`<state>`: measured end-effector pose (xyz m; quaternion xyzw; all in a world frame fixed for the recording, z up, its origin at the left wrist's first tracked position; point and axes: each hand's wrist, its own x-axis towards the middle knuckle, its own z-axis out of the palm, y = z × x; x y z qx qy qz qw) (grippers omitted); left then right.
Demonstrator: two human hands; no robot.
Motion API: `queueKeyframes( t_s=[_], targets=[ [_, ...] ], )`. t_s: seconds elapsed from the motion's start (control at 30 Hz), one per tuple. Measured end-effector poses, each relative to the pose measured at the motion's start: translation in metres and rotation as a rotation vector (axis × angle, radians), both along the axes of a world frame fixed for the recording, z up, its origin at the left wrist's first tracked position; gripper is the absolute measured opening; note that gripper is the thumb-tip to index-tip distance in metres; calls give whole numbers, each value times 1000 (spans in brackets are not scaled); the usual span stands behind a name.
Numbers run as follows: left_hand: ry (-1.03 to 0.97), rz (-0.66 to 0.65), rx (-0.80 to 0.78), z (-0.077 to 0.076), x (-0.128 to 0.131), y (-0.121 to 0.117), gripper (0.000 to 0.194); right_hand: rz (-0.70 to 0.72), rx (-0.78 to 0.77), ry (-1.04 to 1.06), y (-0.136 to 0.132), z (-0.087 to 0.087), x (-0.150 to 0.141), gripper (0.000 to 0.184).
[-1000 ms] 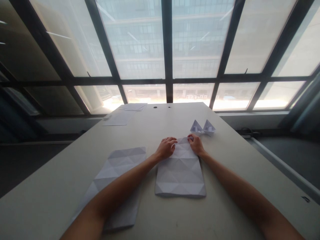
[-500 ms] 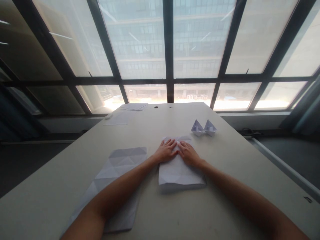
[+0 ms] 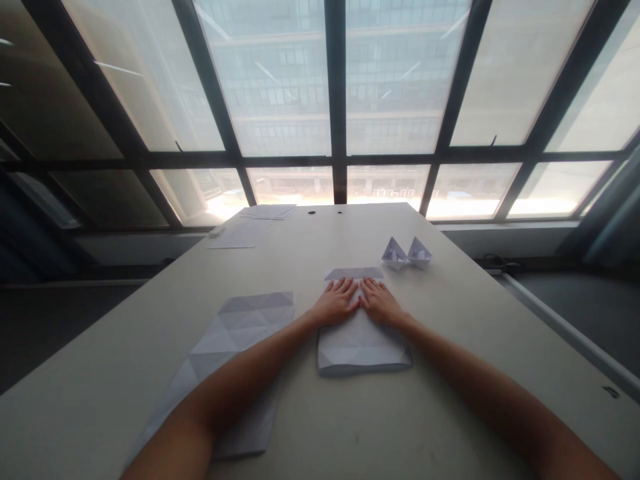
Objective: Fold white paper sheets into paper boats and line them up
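Both grips flat: left hand (image 3: 336, 304), right hand (image 3: 381, 304) pressing folded paper (image 3: 361, 340)

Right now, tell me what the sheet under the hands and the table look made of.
Sheet: thin white paper, matte; creases form triangles and its far edge is folded over. Table: smooth pale top, probably laminate; no grain shows, only soft window glare.

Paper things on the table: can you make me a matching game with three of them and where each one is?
Things:
1. Folded white paper sheet
2. Creased white paper sheet lying open
3. Two small white paper boats

Places:
A. far right of the beige table
B. under the left hand and right hand
C. beside the left forearm

Pairs: 1-B, 2-C, 3-A
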<state>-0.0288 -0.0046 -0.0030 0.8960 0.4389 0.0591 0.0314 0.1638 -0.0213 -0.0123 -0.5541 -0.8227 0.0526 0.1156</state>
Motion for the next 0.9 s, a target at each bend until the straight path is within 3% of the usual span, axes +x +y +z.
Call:
queueKeyframes(
  t_s=[0.23,0.57,0.77,0.83,0.9],
  targets=[
    [21,99,15,5,-7,-1,73,-80,7,-16,8,0,11,63],
    [-28,129,40,3,-6,1,60,-92,162,-49,-4,8,6,53],
    [-78,340,121,2,-7,5,53,-83,149,8,-7,9,3,48],
    [-86,288,130,5,-7,4,48,-84,144,20,-6,7,3,49],
    [-85,93,91,7,-7,2,46,-88,150,20,-5,5,4,50]
  ],
)
